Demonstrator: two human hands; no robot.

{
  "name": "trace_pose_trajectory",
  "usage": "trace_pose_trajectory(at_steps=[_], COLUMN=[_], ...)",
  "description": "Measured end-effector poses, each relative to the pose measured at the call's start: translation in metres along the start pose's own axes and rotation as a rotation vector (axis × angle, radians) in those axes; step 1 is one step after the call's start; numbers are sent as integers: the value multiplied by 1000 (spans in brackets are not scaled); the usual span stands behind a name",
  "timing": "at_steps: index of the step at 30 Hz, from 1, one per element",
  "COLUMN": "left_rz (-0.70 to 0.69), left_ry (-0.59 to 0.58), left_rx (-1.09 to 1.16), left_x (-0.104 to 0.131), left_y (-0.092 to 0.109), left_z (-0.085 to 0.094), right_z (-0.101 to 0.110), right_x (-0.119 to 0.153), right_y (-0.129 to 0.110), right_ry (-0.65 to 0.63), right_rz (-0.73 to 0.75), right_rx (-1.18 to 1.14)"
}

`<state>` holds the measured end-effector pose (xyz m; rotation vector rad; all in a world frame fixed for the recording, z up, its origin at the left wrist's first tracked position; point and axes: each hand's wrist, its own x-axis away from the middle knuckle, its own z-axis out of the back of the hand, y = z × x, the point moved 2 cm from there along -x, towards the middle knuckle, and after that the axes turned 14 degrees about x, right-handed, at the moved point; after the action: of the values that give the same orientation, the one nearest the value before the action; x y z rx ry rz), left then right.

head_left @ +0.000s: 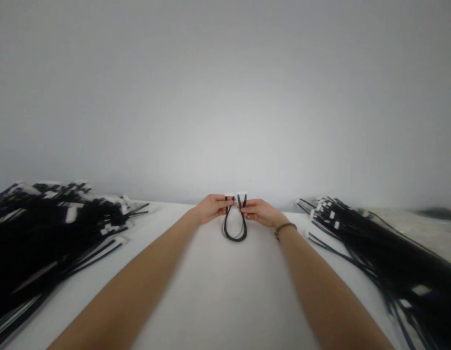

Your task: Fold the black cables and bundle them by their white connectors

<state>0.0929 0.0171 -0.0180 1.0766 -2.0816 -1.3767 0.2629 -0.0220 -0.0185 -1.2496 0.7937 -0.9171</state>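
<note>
Pinching cable loop [234, 228] ends | left hand [210, 208], right hand [261, 212] fingers closed | loop hangs below

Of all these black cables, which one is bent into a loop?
The thin black cable pinched between the left hand and right hand; those in the left heap and right heap lie straight.
</note>
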Motion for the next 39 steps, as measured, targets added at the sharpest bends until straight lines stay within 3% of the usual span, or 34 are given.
trace_pose_trajectory(at_steps=[16, 23, 27, 32, 36, 39], left_rz=[0, 5, -63, -17, -45, -108], left_ry=[-11, 16, 63, 70, 217, 486], left_rx=[-13, -137, -25, 94, 89, -126], left_x=[2, 4, 0, -6, -8, -6], left_y=[1, 4, 6, 1, 6, 20], left_z=[-2, -13, -24, -39, -46, -44], right_z=[-3, -15, -16, -15, -16, -16], right_x=[3, -7, -8, -3, -2, -2], right_y=[-6, -7, -4, -4, -6, -7], right_ry=[-10, 11, 97, 63, 81, 99], right_rz=[-5, -41, 10, 76, 76, 96], right_rx=[49, 212, 46, -133, -176, -218])
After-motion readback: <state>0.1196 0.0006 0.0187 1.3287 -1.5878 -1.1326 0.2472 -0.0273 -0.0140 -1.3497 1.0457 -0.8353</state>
